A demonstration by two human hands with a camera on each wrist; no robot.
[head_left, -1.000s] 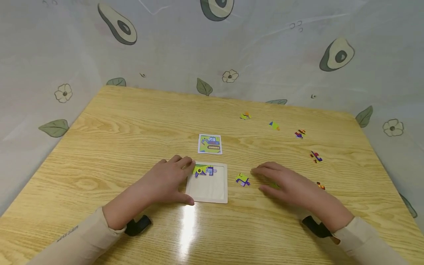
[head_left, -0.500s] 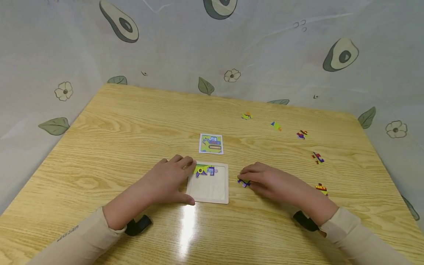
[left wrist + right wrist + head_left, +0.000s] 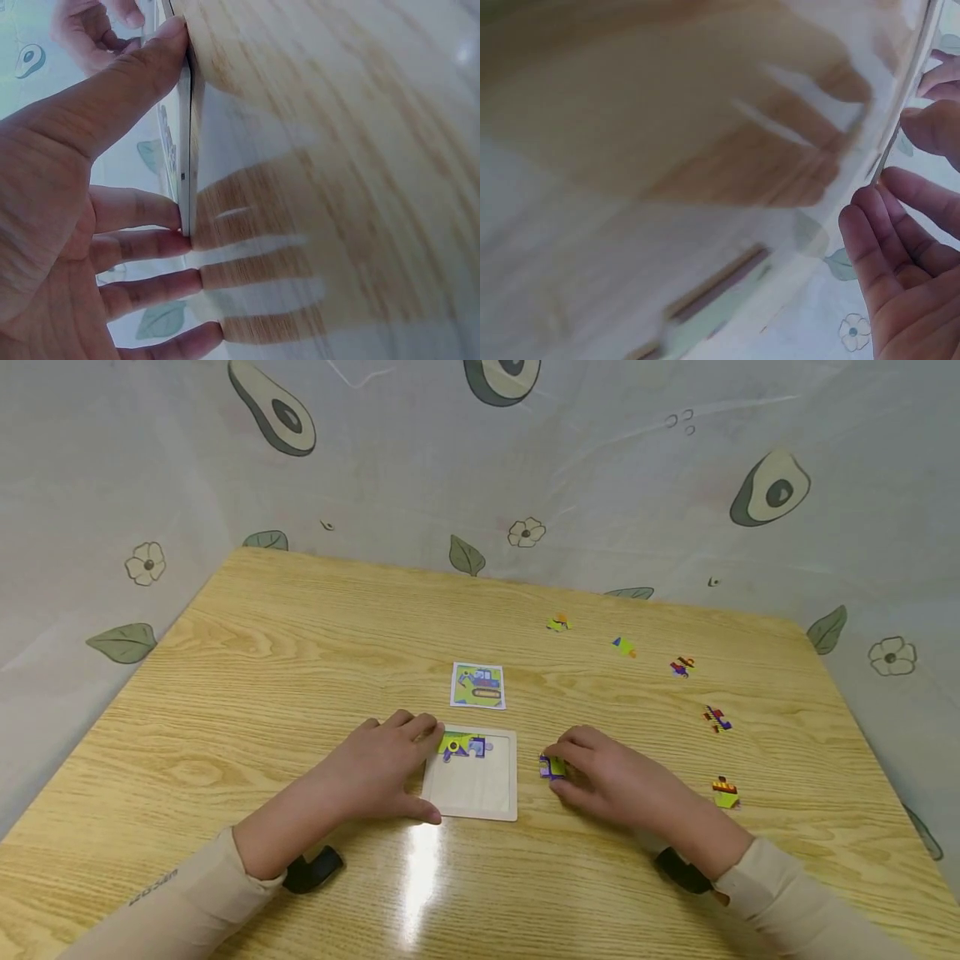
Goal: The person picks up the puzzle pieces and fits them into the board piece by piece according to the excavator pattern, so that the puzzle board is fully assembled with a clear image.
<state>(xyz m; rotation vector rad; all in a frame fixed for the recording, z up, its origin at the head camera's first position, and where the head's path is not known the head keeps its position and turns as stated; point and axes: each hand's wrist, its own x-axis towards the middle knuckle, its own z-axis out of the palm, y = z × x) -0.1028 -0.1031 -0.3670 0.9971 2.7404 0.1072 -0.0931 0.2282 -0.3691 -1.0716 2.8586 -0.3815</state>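
left hand point(image 3: 386, 768): fingers spread, fairly straight, touching tray point(image 3: 513, 781) at its left side. if that contact slips, tray could slide under a push. placed pieces point(image 3: 462, 746) sit upper left inside it; a sideways knock might part them. puzzle piece point(image 3: 552, 767) is just right of the tray, pinched by thumb and fingers of right hand point(image 3: 617, 777); thin edge grip, so it could twist or catch the rim. forearm might brush nearest loose piece point(image 3: 725, 793), far right.
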